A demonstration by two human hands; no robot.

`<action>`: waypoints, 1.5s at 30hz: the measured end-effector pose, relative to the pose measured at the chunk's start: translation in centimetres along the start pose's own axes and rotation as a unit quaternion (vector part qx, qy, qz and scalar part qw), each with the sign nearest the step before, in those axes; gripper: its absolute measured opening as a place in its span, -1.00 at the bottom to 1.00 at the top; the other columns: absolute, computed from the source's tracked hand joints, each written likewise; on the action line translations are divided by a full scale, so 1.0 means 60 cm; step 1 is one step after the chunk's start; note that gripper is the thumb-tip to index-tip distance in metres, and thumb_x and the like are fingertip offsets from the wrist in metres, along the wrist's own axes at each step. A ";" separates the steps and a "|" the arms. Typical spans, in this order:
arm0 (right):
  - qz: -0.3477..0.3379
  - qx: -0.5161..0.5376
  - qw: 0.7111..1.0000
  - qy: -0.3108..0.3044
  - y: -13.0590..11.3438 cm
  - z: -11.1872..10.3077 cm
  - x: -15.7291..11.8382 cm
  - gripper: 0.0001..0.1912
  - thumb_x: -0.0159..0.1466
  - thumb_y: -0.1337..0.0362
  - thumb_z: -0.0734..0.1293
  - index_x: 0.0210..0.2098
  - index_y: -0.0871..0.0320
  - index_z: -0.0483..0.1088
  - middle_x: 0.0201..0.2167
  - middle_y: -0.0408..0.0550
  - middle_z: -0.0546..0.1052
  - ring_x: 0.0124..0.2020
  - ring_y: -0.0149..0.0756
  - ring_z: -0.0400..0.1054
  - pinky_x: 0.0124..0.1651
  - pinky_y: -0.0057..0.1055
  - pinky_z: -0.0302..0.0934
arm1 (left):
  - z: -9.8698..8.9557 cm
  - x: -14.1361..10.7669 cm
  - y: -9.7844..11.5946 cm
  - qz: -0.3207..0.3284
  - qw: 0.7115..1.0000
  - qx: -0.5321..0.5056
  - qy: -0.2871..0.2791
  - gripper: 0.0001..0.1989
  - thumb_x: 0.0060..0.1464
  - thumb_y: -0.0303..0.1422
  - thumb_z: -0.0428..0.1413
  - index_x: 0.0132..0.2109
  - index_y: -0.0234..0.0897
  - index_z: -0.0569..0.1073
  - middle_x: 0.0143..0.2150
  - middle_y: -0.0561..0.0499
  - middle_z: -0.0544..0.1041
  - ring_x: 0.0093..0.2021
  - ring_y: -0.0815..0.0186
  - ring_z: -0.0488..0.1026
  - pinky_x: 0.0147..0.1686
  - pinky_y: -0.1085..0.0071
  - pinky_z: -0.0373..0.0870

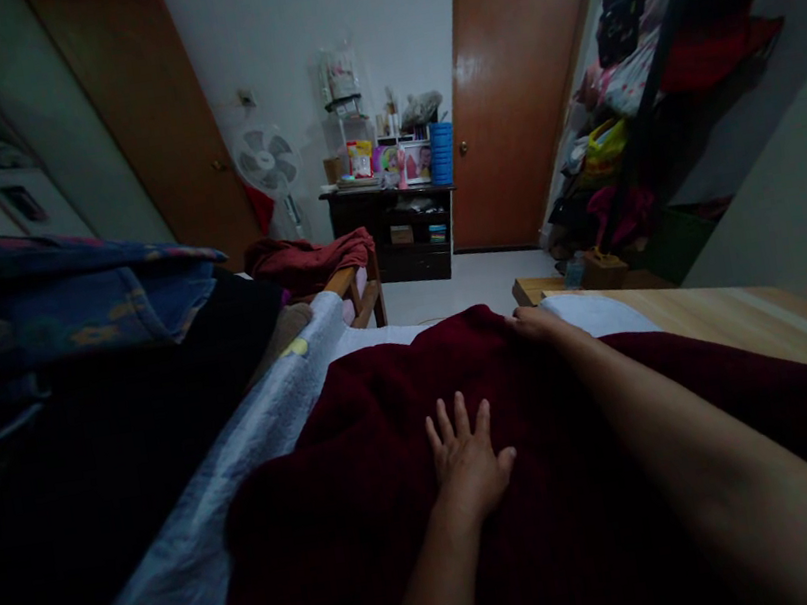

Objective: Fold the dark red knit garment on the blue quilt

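Note:
A dark red garment (368, 470) is spread over a surface in front of me, and a long sleeve-like part of it reaches to the right. My left hand (469, 460) lies flat on its middle, fingers spread apart, holding nothing. Farther forward, my right hand (532, 321) has its fingers closed on the garment's far edge. My right forearm crosses over the cloth, and the fingertips of that hand are partly hidden. Beneath the garment, a pale cover (203, 535) shows along the left side.
Dark and blue patterned clothes (86, 309) are heaped at left. A wooden board (775, 308) is at right. Beyond are a reddish cloth (313, 260) over a wooden frame, a fan (267, 159), a dark cabinet (390, 213), a door (509, 95) and hanging bags (684, 48).

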State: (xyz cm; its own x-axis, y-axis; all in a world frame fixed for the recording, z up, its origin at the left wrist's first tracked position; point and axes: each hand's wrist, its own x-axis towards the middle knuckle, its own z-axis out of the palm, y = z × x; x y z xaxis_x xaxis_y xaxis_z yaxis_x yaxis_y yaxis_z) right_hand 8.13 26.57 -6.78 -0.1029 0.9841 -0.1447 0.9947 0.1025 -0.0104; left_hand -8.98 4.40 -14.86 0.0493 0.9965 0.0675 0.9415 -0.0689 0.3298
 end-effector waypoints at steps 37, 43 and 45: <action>0.015 0.095 0.995 0.035 -0.088 0.126 -0.064 -0.34 0.36 -0.05 0.00 0.34 0.14 -0.01 0.39 0.08 -0.04 0.37 -0.01 -0.20 0.29 -0.02 -0.23 | -0.021 0.004 0.005 -0.094 0.995 0.021 0.022 -0.39 0.18 0.00 -0.11 0.33 -0.03 0.12 0.40 -0.09 0.04 0.39 -0.08 -0.13 0.29 -0.07 -0.14; 0.010 0.079 0.991 0.104 -0.073 0.141 -0.097 -0.37 0.35 0.00 0.06 0.31 0.18 0.05 0.35 0.14 0.05 0.36 0.00 -0.15 0.29 -0.07 -0.20 | -0.016 0.005 0.003 -0.089 0.996 0.021 0.018 -0.34 0.14 0.02 -0.06 0.34 -0.03 0.11 0.41 -0.09 0.02 0.39 -0.11 -0.16 0.28 -0.09 -0.17; -0.013 0.082 0.988 0.127 -0.065 0.149 -0.103 -0.41 0.37 0.05 0.07 0.30 0.22 0.09 0.34 0.14 0.10 0.36 -0.09 -0.12 0.31 -0.16 -0.22 | -0.013 0.005 0.003 -0.087 0.996 0.017 0.022 -0.33 0.14 0.02 -0.06 0.34 -0.04 0.10 0.41 -0.09 0.02 0.39 -0.12 -0.17 0.28 -0.09 -0.17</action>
State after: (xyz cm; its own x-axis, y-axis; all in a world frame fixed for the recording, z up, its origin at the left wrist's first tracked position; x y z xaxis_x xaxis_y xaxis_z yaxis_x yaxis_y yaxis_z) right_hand 4.95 18.79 -14.68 -0.1052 0.9882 0.1110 0.9770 0.1235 -0.1737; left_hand -9.09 4.62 -14.04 -0.1288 0.9902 0.0539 0.9455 0.1062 0.3079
